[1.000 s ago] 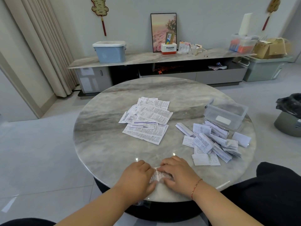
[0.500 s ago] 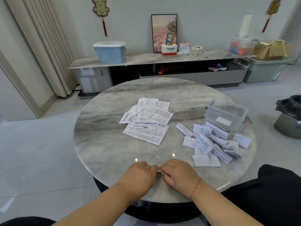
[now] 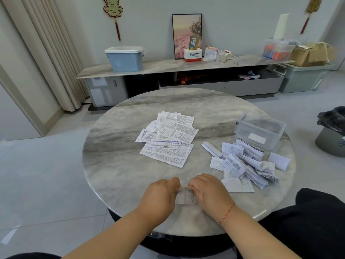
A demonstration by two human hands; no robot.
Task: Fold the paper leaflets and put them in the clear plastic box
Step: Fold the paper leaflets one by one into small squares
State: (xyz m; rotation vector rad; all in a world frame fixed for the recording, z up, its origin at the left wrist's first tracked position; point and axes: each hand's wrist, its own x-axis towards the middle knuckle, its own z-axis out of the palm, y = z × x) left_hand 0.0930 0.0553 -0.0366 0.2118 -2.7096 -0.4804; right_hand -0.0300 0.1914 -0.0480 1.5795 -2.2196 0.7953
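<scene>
A person seated at a round marble bench (image 3: 121,165) works a single paper leaflet (image 3: 185,196) at the near edge, the left hand (image 3: 160,195) and right hand (image 3: 209,193) each pinching its top corners between curled fingers and thumb, the strip hanging between the two grips and blurred in the frame. At mid-bench lies a loose stack of flat leaflets (image 3: 168,139), not yet folded; to the right sits a heap of folded leaflets (image 3: 242,165), spilling up against the clear plastic box (image 3: 261,133), which stands near the far right rim and appears to hold nothing, so the job looks well short of done. The paper reads as thin, light and limp, likely to sag or slip if held by one corner and quick to take a crease, so the sound hold is at opposite edges, as here, with the fold pressed flat against the bench. A red cord (image 3: 226,214) circles the right wrist.
</scene>
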